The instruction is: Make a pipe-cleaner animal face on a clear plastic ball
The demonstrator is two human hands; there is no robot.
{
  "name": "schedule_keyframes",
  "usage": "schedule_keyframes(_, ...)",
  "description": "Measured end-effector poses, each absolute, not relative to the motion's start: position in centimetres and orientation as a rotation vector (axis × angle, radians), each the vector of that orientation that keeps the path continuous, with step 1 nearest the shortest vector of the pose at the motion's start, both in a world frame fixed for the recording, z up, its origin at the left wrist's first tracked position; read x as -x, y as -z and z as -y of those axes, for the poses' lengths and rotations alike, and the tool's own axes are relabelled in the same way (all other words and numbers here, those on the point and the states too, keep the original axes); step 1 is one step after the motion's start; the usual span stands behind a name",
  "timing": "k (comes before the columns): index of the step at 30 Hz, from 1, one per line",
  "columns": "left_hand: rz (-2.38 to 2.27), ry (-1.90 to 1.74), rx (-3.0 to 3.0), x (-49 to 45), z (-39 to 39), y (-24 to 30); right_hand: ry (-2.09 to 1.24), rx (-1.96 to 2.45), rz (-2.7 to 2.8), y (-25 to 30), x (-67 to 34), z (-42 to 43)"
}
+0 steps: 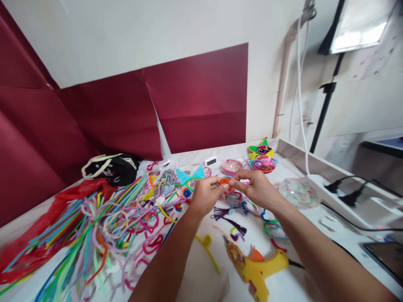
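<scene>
Reviewer: State of the grip?

Inspector: Left hand (206,195) and right hand (256,186) pinch one item from either side, thumbs against fingertips, over the table (197,279).

Reviewer: Condition of the item?

Inspector: An orange piece (224,181), small and rounded, with curved ridges resembling a coil. Fingertips cover part of its outline. More orange-red material shows just below; whether it is joined, I cannot tell.

Reviewer: Immediate surroundings?

Inspector: Dark purple tassels (231,220) lie just on the near side of the hands. A clear dome (299,193) sits to the right of the right wrist.

Reviewer: Room and edges?

Inspector: White surface shows between the forearms, shared by a yellow stem (209,251) and a yellow glue gun (262,268), nozzle pointing away from the body. Left is crowded by a heap of fuzzy stems (94,226). A raised rim (310,157) bounds the back and right; a power strip (355,212) lies inside its right side.
</scene>
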State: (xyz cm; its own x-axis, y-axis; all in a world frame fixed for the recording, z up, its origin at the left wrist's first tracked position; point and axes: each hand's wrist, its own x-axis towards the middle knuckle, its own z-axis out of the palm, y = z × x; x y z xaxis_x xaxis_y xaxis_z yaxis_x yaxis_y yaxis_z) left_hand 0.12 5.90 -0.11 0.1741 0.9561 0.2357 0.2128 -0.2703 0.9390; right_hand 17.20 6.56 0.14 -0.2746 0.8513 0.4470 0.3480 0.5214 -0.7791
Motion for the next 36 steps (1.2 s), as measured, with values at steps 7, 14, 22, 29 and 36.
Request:
schedule_keyframes(7,-1.093,-1.116,-1.473,0.6,-6.9,0.5,-0.877,0.946,1.814,0.4,-18.3,-7.9)
schedule_keyframes(14,-1.058,-1.123,-1.339,0.8,-7.6,1.1,-1.033,0.948,1.786,0.7,-20.1,-8.9)
schedule_keyframes(22,-1.021,-1.113,-1.253,0.7,-7.4,0.4,-1.202,0.979,1.811,0.7,-19.8,-8.7)
schedule_keyframes(29,-1.018,-1.108,-1.248,0.4,-7.1,0.6,-1.251,1.016,1.813,1.4,-19.6,-9.0)
schedule_keyframes(36,-1.013,-1.103,-1.223,0.1,-7.0,0.6,-1.179,1.008,1.848,1.4,-19.5,-8.6)
